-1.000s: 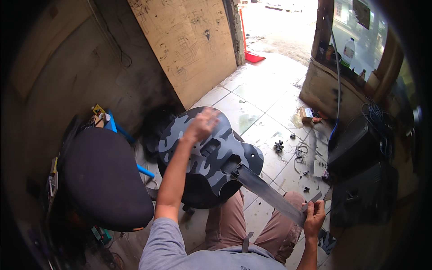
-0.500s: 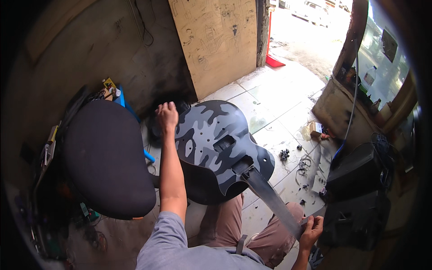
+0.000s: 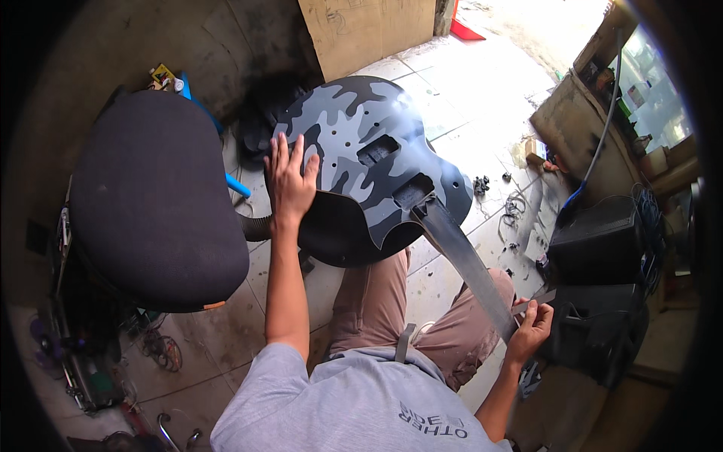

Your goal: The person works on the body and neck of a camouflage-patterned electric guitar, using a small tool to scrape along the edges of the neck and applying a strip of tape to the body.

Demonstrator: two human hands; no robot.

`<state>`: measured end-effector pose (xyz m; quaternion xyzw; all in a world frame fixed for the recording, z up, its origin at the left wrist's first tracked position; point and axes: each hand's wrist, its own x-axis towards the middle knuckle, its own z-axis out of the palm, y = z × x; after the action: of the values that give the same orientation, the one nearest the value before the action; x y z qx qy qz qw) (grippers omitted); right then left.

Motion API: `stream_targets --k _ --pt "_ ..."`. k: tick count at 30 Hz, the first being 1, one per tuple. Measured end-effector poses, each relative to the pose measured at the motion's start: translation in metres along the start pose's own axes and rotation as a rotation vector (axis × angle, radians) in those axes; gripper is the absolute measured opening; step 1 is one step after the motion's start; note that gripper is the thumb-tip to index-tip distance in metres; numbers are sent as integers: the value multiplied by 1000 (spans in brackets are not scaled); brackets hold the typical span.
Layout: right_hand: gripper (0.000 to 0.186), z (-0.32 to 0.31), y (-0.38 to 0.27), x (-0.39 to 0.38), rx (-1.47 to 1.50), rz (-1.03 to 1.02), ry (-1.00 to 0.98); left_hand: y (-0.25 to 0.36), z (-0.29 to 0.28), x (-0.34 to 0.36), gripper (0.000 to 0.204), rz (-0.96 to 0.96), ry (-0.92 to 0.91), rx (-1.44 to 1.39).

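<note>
Guitar lay partly under the spread left hand; the right hand pinched its neck, best held steady.

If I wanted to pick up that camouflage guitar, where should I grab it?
Probably by the neck, coming from the person's right: it is a long, narrow bar slanting out that way, with the right hand at its end. The body is broad and flat, so the left hand, at its left edge, could support it.

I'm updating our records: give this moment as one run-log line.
left grip: spread at edge of camouflage guitar body | right grip: holding thin strip at neck end
</note>
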<state>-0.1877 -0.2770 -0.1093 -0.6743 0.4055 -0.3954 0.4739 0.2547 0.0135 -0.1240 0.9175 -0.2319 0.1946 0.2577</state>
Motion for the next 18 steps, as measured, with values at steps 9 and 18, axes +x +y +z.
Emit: stream_targets --k 9,18 --pt "7 47 -41 -31 -87 -308 -85 104 -16 -132 52 134 -155 -361" --pt "20 164 -36 -49 -54 -433 -674 53 -22 -67 29 40 326 -534"
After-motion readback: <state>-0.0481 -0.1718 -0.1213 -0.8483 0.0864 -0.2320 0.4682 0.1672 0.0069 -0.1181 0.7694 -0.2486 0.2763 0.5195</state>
